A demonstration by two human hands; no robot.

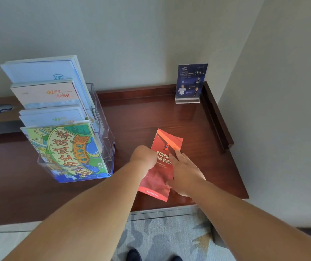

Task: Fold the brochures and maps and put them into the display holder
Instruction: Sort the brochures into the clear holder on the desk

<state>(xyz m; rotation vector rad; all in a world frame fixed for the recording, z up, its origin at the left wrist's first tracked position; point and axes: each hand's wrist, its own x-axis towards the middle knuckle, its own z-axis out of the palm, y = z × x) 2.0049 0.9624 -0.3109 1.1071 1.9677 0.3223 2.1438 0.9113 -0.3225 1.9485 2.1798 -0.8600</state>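
Nearest, lower than the display holder [108, 147]: patterned carpet [160, 232], dark shoe tips [134, 255], then the near counter [141, 113] edge, no rail there. Just right of the holder, flat on the counter: red brochure [155, 182], folded narrow, long axis running near to far, far end leaning slightly away from the holder, title upright as read from the near side, near end close to the counter's near edge. Left hand [143, 157] at the brochure's holder-side edge, wrist bent, fingers curled under and hidden; cannot tell whether gripping paper. Right hand [184, 174] on the side away from the holder, fingers [177, 157] straight and flat, pressing the brochure's middle, holding nothing. Holder clear and stepped, tiers filled with upright booklets [47, 93], illustrated map [70, 147] in front. Bare counter past the brochure. Farther right and behind the holder: blue sign stand [190, 82] in the corner, raised lip [216, 113] along far and right edges, wall [132, 44] behind.
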